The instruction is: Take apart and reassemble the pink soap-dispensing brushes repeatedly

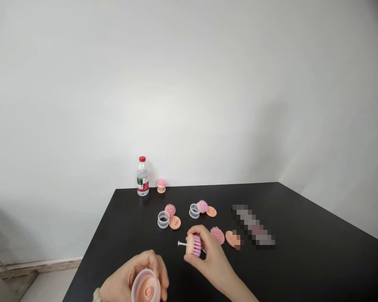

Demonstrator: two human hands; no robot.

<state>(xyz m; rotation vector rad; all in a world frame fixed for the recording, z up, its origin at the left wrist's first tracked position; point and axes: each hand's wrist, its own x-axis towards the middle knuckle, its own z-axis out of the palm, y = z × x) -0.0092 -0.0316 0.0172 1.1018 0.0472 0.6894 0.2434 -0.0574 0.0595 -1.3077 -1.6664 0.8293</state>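
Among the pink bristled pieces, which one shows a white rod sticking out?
The bristled piece held in the right hand: a thin white rod juts from it, while the other bristled pieces show none.

Black table (pixel 302 228) bearing red-capped bottle (pixel 143 181) beside small brush (pixel 161 186), clear rings (pixel 163 225), pink bristle heads (pixel 170 209), peach discs (pixel 175 224), pixelated strip (pixel 253 224)

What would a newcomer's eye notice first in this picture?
Probably the red-capped bottle, upright near the far left corner of the black table. Next, in front, the right hand holds a pink bristled piece with a white stem; the left hand holds a translucent cup with a peach piece inside.
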